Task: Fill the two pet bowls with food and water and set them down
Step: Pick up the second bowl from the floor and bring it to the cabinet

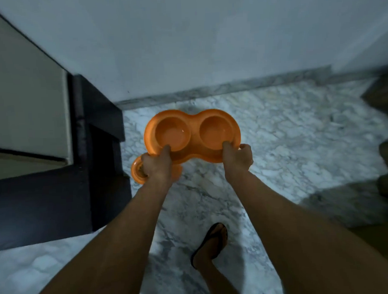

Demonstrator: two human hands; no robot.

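Observation:
An orange double pet bowl with two round wells is held above the marble floor, close to the wall. My left hand grips its near left rim, thumb in the left well. My right hand grips the near right rim, thumb at the right well. Both wells look orange inside; a glint shows in the left well, and I cannot tell if liquid is in it. A second orange bowl lies on the floor beneath my left hand, mostly hidden by it.
Dark furniture with a pale panel stands at the left, touching the wall. White wall and marble skirting lie ahead. A dark blurred shape fills the right edge. My foot in a black sandal stands on the floor.

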